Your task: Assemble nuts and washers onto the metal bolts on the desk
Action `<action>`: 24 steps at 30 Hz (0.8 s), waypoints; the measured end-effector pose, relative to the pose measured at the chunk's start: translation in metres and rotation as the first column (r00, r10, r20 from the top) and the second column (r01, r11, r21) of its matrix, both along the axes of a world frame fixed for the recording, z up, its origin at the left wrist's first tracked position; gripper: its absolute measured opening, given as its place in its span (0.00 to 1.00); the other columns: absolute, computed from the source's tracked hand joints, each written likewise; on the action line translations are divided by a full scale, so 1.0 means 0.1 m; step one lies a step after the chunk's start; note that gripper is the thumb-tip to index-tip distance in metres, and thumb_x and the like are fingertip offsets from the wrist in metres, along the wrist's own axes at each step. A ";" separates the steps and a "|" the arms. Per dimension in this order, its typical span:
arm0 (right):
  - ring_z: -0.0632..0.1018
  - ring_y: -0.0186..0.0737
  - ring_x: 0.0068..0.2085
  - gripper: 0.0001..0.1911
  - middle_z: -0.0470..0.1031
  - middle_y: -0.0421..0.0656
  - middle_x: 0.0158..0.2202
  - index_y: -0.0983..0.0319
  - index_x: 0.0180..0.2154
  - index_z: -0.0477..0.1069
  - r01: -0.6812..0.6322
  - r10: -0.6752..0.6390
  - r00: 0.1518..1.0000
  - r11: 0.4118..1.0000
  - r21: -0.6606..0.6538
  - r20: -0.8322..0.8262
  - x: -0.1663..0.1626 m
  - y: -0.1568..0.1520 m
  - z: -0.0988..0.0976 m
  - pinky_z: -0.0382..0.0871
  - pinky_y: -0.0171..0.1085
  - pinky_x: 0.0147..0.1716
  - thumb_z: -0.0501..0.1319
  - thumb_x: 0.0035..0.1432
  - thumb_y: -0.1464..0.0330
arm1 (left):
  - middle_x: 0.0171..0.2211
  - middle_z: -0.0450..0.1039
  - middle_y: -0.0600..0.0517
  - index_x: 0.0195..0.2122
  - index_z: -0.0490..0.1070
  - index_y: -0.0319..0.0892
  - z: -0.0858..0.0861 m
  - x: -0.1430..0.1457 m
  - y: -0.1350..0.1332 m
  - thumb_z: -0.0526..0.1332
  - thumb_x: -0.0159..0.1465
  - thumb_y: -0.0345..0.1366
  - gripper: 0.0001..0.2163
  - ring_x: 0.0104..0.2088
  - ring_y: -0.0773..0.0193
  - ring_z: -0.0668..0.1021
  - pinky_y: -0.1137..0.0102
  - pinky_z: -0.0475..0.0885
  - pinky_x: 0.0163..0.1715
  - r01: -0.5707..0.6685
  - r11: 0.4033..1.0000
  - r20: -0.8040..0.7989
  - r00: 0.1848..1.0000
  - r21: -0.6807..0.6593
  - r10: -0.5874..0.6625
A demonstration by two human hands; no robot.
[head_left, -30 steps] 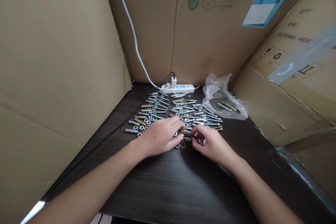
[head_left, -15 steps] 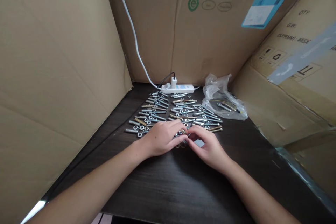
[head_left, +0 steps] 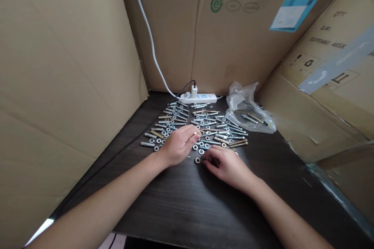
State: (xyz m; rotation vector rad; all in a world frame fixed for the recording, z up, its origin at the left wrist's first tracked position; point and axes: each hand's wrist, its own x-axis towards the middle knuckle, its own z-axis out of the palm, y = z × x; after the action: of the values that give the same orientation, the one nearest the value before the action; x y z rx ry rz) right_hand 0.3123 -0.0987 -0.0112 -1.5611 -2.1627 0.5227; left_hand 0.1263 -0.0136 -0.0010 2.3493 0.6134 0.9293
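My left hand (head_left: 179,146) is closed over the near edge of the spread hardware. A small metal end shows at its fingertips; the rest of that piece is hidden in the fist. To its right, my right hand (head_left: 226,163) is low on the table, thumb and forefinger curled together at a small ring-like part, mostly covered by the fingers. Just left of those fingertips lies a washer (head_left: 198,160). Another washer (head_left: 201,151) sits a little farther back. Beyond both hands, bolts (head_left: 209,142) and sleeves (head_left: 147,144) lie in rows with nuts and washers among them.
A white power strip (head_left: 201,98) with a plugged-in adapter stands behind the rows. At the back right, a clear plastic bag (head_left: 242,103) holds a few bolts. Cardboard walls (head_left: 169,35) enclose the dark table (head_left: 175,206) on three sides. A black cable (head_left: 117,151) runs along the left.
My hands were together over the near hardware and have moved apart. The left has drawn back and closed more; the right has lowered to the table, uncovering washers and bolts between them.
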 end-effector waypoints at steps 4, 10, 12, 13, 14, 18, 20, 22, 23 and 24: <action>0.73 0.34 0.29 0.07 0.73 0.41 0.33 0.59 0.37 0.72 0.021 -0.022 0.995 1.000 0.006 0.093 -0.03 -0.01 0.03 0.61 0.32 0.28 0.59 0.55 0.69 | 0.34 0.69 0.54 0.39 0.65 0.43 0.01 0.00 -0.01 0.44 0.70 0.41 0.13 0.34 0.67 0.72 0.72 0.66 0.36 -0.004 0.999 -0.185 0.983 -0.035 -0.003; 0.74 0.36 0.29 0.07 0.74 0.40 0.32 0.58 0.38 0.73 0.037 -0.032 0.976 0.999 -0.019 0.213 -0.03 -0.02 0.04 0.60 0.33 0.28 0.58 0.56 0.67 | 0.30 0.70 0.56 0.38 0.64 0.44 0.07 0.00 -0.05 0.45 0.69 0.42 0.12 0.32 0.66 0.73 0.72 0.64 0.32 -0.094 0.995 -0.304 0.949 -0.030 0.081; 0.74 0.36 0.30 0.07 0.74 0.40 0.31 0.58 0.38 0.73 0.038 -0.029 0.972 0.999 -0.034 0.233 -0.03 -0.03 0.04 0.60 0.33 0.28 0.58 0.56 0.67 | 0.29 0.70 0.56 0.39 0.64 0.45 0.08 0.00 -0.05 0.46 0.69 0.43 0.11 0.30 0.66 0.73 0.72 0.63 0.31 -0.132 0.991 -0.321 0.940 -0.033 0.115; 0.74 0.36 0.30 0.07 0.74 0.40 0.31 0.58 0.38 0.72 0.037 -0.027 0.971 0.999 -0.037 0.239 -0.03 -0.04 0.05 0.60 0.33 0.28 0.58 0.56 0.67 | 0.28 0.70 0.56 0.39 0.64 0.45 0.09 0.00 -0.05 0.46 0.68 0.43 0.11 0.30 0.66 0.73 0.72 0.63 0.31 -0.136 0.990 -0.328 0.937 -0.032 0.118; 0.74 0.36 0.29 0.07 0.75 0.40 0.32 0.58 0.37 0.72 0.038 -0.029 0.970 0.999 -0.036 0.242 -0.02 -0.04 0.05 0.60 0.33 0.27 0.58 0.56 0.67 | 0.28 0.70 0.56 0.39 0.64 0.45 0.09 0.00 -0.06 0.47 0.68 0.42 0.10 0.30 0.66 0.73 0.72 0.63 0.31 -0.128 0.991 -0.336 0.935 -0.029 0.111; 0.74 0.36 0.29 0.08 0.75 0.40 0.33 0.58 0.39 0.71 0.050 -0.041 0.971 0.998 -0.032 0.234 -0.01 -0.04 0.07 0.59 0.33 0.27 0.58 0.56 0.66 | 0.28 0.70 0.56 0.37 0.64 0.44 0.08 0.01 -0.06 0.47 0.68 0.41 0.10 0.30 0.66 0.73 0.71 0.62 0.31 -0.097 0.995 -0.374 0.924 -0.009 0.086; 0.74 0.36 0.28 0.07 0.75 0.40 0.31 0.58 0.38 0.71 0.056 -0.042 0.974 0.997 -0.055 0.224 -0.01 -0.04 0.07 0.58 0.33 0.26 0.58 0.56 0.66 | 0.28 0.70 0.56 0.36 0.65 0.44 0.08 0.01 -0.06 0.46 0.68 0.42 0.11 0.29 0.66 0.73 0.71 0.63 0.31 -0.088 0.996 -0.379 0.922 -0.002 0.081; 0.73 0.35 0.27 0.07 0.74 0.39 0.29 0.58 0.37 0.71 0.066 -0.047 0.976 0.994 -0.083 0.215 -0.01 -0.04 0.07 0.56 0.32 0.25 0.58 0.55 0.67 | 0.28 0.70 0.56 0.36 0.65 0.44 0.08 0.02 -0.07 0.46 0.68 0.42 0.12 0.29 0.66 0.73 0.72 0.63 0.31 -0.070 0.998 -0.377 0.924 0.003 0.066; 0.72 0.35 0.26 0.07 0.74 0.39 0.28 0.58 0.37 0.70 0.073 -0.052 0.976 0.993 -0.094 0.212 -0.02 -0.04 0.07 0.55 0.32 0.25 0.58 0.54 0.67 | 0.27 0.70 0.56 0.35 0.65 0.44 0.08 0.02 -0.07 0.46 0.68 0.41 0.12 0.29 0.66 0.73 0.72 0.63 0.31 -0.057 0.998 -0.377 0.925 0.007 0.056; 0.71 0.34 0.26 0.08 0.74 0.39 0.27 0.58 0.37 0.70 0.079 -0.055 0.976 0.992 -0.103 0.212 -0.02 -0.04 0.07 0.55 0.32 0.24 0.59 0.53 0.67 | 0.27 0.69 0.56 0.35 0.65 0.43 0.08 0.02 -0.07 0.47 0.68 0.41 0.12 0.29 0.66 0.72 0.72 0.62 0.31 -0.044 0.999 -0.379 0.924 0.012 0.045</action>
State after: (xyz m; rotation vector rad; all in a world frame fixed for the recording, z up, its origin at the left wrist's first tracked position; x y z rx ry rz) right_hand 0.3101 -0.1029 -0.0043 -1.8155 -2.2574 0.4834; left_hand 0.1280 -0.0208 0.0070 2.5477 0.8175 0.4901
